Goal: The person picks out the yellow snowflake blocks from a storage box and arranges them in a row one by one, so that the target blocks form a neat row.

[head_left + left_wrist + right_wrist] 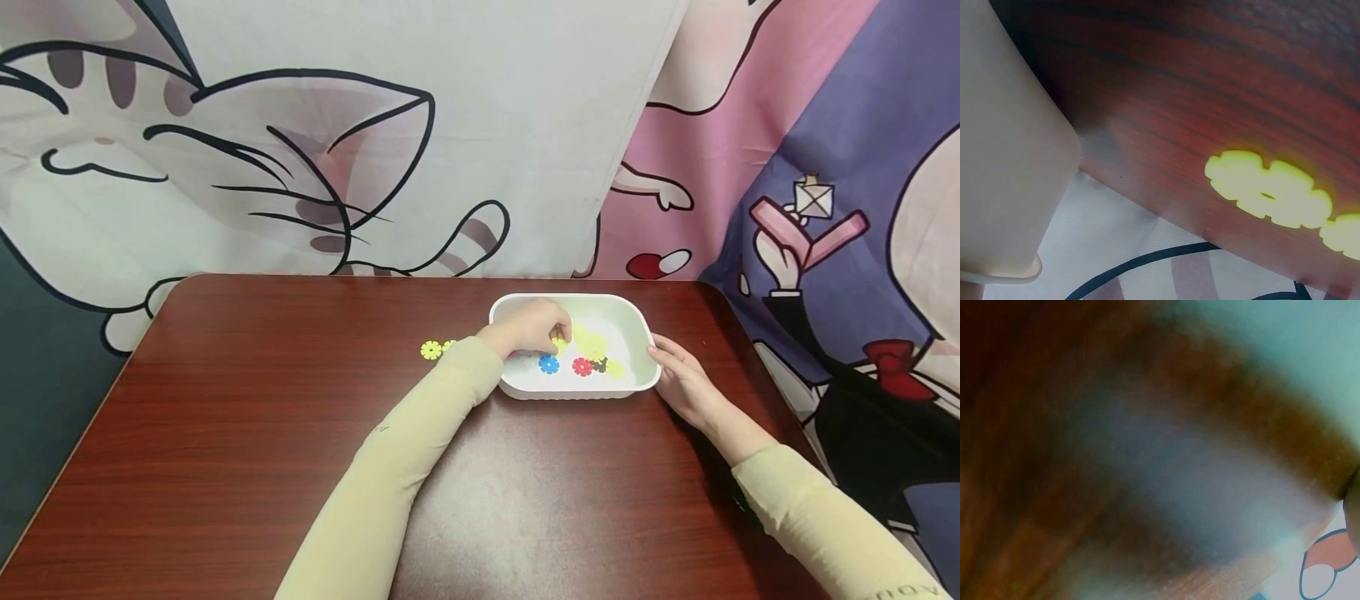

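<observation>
A white oval-cornered tray [577, 392] stands on the table, holding several flower-shaped plastic pieces. My left hand [531, 325] reaches in over its left side. Its curled fingers and thumb pinch a yellow flower-shaped piece [558, 343]. Close by inside the tray lie a blue piece [549, 364], a red piece [582, 367] and more yellow pieces [594, 347]. At the tray's right end my right hand [686, 383] grips the wall, thumb at the rim. Neither hand's fingers show clearly in the wrist views.
Left of the tray, linked yellow flower pieces [431, 350] lie on the brown table [262, 433], partly behind the left sleeve [420, 450]. The left wrist view shows such a yellow piece [1266, 190] up close. Behind the table hangs a cartoon-printed cloth [525, 150].
</observation>
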Available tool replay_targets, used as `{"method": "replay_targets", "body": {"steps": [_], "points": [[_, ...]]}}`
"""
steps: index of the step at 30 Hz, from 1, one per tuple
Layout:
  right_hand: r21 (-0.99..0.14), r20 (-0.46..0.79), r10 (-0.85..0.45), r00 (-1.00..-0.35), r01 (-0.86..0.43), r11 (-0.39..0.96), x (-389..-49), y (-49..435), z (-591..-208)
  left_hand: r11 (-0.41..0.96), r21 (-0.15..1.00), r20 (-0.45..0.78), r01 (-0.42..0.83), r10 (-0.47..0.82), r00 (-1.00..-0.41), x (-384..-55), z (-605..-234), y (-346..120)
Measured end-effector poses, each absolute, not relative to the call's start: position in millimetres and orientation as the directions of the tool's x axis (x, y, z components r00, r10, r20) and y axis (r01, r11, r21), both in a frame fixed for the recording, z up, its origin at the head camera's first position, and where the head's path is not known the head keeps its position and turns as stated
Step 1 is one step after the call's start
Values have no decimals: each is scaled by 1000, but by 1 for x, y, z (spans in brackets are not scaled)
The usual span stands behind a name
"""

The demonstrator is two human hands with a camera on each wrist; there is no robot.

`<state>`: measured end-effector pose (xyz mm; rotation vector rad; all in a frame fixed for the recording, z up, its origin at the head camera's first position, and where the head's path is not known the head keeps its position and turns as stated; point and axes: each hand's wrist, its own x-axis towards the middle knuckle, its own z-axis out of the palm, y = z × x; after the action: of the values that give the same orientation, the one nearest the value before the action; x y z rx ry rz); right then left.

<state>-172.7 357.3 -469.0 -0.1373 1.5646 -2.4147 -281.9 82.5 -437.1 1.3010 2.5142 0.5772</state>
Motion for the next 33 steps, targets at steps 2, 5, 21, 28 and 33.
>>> {"method": "replay_targets", "body": {"steps": [2, 5, 21, 28, 33], "points": [[-907, -58, -268, -962, 163, -388, -173, 357, -469, 522, 453, -44, 723, 823, -566, -282, -436, 83], [-907, -56, -268, -962, 161, -389, -173, 357, -470, 517, 454, -44, 726, 826, -562, -281, -435, 82], [-908, -60, -270, -961, 165, -386, -173, 356, -470, 528, 488, -58, 695, 815, -577, -281, -428, 82], [-902, -52, -277, -959, 164, -399, -174, 358, -469, 514, 518, -32, 684, 811, -584, -279, -412, 79], [-904, -54, -283, -958, 168, -394, -173, 358, -469, 518, 527, -8, 673, 795, -606, -281, -402, 72]]}}
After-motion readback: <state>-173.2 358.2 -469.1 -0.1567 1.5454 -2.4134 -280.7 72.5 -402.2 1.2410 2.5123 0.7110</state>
